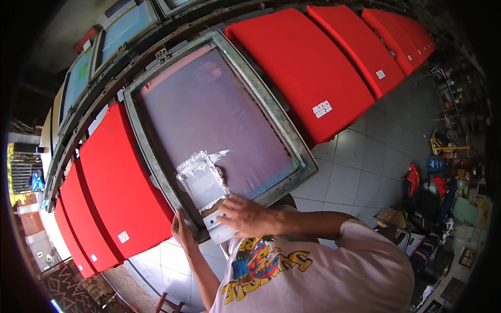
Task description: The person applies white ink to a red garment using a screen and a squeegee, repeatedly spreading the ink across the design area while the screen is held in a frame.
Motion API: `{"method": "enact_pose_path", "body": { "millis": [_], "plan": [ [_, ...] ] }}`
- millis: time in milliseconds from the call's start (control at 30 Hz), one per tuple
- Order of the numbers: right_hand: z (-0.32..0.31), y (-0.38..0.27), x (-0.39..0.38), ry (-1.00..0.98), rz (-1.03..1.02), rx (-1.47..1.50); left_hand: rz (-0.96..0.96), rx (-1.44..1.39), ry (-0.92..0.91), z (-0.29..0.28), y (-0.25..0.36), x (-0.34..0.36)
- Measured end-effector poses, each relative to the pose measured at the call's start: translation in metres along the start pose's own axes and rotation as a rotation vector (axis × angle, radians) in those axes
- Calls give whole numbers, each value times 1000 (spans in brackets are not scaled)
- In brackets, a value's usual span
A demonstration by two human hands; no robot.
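A screen-printing frame (305, 156) with purplish mesh (219, 109) sits at the centre over the row of printing boards. White ink (201, 177) forms a ragged rectangle near its lower left corner. My right hand (242, 216) grips a pale squeegee (216, 228) at the frame's near edge, just below the ink. My left hand (182, 229) holds the frame's lower left corner, with fingers around the rail.
Red fabric-covered boards (297, 62) with small white prints extend right and left (115, 182). More screens (125, 28) stand along the rail behind. A tiled floor (339, 177) shows beneath, with assorted gear (438, 214) at the right.
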State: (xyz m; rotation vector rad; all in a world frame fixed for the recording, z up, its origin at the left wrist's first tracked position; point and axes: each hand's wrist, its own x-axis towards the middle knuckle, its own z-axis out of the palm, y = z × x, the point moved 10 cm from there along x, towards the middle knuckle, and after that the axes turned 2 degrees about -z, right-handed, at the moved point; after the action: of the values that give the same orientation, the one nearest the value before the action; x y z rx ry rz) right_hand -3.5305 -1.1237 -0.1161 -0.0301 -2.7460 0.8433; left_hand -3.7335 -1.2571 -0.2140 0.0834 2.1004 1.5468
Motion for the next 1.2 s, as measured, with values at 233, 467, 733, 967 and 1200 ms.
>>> {"method": "enact_pose_path", "body": {
  "millis": [233,467,733,967,1200],
  "plan": [
    [67,-46,26,-268,58,-492,-86,73,-48,-21,-24,13],
    [16,-26,48,13,259,-392,62,-21,-143,-12,-24,1],
    [-8,-19,34,267,392,-268,23,-111,-156,-13,-30,0],
    [-29,32,89,325,364,-380,52,-167,-137,-17,-25,1],
    [-15,62,125,323,312,-413,64,-122,-104,-17,-36,5]
  ]
}}
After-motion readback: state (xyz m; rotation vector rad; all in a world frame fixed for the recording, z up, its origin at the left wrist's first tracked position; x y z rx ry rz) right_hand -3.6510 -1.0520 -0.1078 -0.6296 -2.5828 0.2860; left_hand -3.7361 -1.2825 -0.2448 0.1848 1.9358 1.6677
